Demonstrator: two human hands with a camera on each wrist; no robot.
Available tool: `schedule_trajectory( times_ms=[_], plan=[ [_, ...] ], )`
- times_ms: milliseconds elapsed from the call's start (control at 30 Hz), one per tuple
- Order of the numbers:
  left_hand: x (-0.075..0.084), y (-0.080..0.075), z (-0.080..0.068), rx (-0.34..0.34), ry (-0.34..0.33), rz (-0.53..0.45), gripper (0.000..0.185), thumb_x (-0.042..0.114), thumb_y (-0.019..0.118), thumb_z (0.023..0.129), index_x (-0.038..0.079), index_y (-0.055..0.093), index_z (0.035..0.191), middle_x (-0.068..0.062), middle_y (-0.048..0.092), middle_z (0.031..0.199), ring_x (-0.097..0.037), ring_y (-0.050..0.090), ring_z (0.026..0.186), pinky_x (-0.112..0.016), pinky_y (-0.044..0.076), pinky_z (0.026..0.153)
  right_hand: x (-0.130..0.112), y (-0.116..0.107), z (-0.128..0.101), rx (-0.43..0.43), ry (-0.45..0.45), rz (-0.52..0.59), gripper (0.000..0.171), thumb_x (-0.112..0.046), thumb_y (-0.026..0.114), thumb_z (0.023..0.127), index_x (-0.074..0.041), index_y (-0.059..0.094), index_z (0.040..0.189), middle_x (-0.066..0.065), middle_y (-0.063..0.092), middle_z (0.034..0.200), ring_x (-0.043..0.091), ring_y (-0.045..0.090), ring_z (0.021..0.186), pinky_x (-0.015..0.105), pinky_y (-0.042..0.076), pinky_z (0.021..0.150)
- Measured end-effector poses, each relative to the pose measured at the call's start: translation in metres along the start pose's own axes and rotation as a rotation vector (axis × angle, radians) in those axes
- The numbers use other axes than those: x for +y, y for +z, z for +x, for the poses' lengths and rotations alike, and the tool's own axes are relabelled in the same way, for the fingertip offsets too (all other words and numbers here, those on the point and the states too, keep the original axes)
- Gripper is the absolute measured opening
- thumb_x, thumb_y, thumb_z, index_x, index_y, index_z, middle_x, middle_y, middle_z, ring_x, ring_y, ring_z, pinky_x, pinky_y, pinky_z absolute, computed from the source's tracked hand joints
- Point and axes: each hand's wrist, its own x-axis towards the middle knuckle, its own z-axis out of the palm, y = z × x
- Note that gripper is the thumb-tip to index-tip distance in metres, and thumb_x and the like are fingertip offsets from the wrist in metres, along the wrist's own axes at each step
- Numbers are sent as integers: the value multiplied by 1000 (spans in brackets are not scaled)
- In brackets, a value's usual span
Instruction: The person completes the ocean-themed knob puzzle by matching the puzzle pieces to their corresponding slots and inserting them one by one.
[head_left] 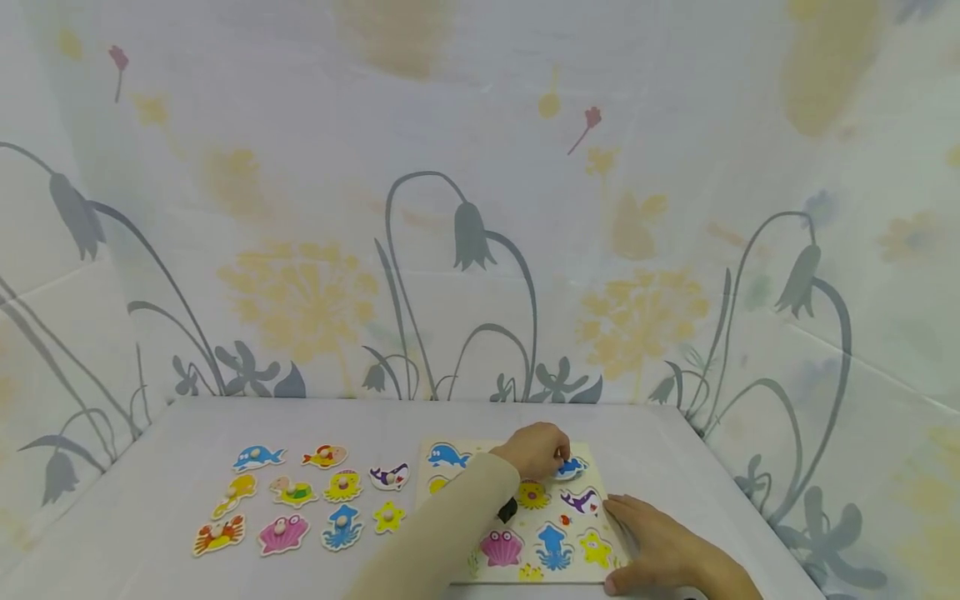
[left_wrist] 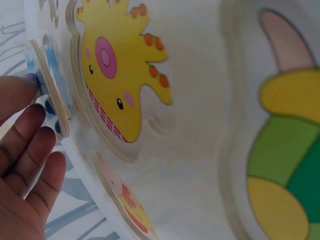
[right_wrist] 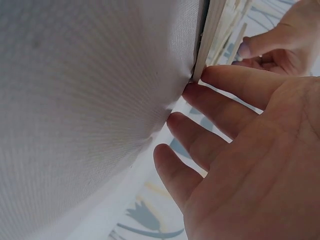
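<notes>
At the upper right of the wooden puzzle board (head_left: 517,581), my left hand (head_left: 534,450) pinches a blue sea-animal puzzle piece (head_left: 573,472). The left wrist view shows this piece (left_wrist: 49,90) edge-on and tilted close over the board, thumb on one side and fingertips at its lower end. My right hand (head_left: 660,542) rests along the board's right edge, thumb near the lower right corner. In the right wrist view its fingers (right_wrist: 235,95) are straight, with fingertips against the edge and the white cloth. The left forearm hides part of the board's middle.
Left of the board lie several knobbed puzzle pieces, among them a crab (head_left: 219,534), a pink shell (head_left: 284,533), a squid (head_left: 342,527) and a blue whale (head_left: 258,457). Printed animals such as a yellow octopus (left_wrist: 117,75) fill the board's recesses. A flowered cloth (head_left: 465,333) hangs behind.
</notes>
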Motion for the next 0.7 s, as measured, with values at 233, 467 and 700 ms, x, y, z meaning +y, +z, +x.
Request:
schedule_trajectory(
  times_ms=[233, 467, 700],
  plan=[
    [3, 3, 5, -6, -49, -27, 4, 23, 68, 89, 23, 71, 92, 12, 57, 85, -7, 50, 78, -23, 45, 78, -1, 0, 0, -1, -3, -5, 104, -55, 82, 58, 0, 46, 138, 18, 43, 142, 44, 36, 131, 63, 27, 102],
    [5, 6, 9, -9, -81, -34, 4, 24, 68, 89, 24, 71, 92, 12, 60, 89, -7, 50, 79, -24, 46, 78, -2, -1, 0, 1, 16, 6, 103, -55, 83, 57, -1, 47, 137, 17, 43, 142, 43, 36, 131, 62, 27, 102],
    [10, 8, 11, 8, -44, 11, 5, 23, 67, 89, 22, 72, 92, 11, 61, 89, -8, 50, 77, -24, 45, 77, -1, 0, -3, 7, -8, 2, 102, -55, 82, 58, 0, 47, 137, 18, 43, 142, 43, 36, 131, 62, 27, 102]
  ],
)
